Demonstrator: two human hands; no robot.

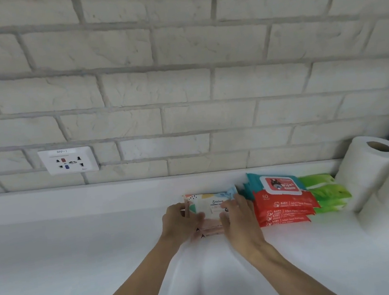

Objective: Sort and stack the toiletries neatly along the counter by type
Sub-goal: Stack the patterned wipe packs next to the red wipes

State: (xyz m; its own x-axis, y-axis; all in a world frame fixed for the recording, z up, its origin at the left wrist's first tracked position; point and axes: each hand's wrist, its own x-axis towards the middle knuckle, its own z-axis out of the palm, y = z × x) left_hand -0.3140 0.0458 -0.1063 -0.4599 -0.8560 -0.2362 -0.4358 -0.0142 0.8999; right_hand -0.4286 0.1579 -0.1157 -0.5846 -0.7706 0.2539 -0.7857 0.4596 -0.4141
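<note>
My left grip and right grip clamp the ends of a pastel pack near the bench's back edge, just beside the red wipes. Farther right are green packs and rolls. Stacking step, I judge. Next I square the edges and release gently.

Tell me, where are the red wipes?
In the head view, the red wipes sit stacked right of centre on the counter, between the pastel pack and the green packs.
</note>
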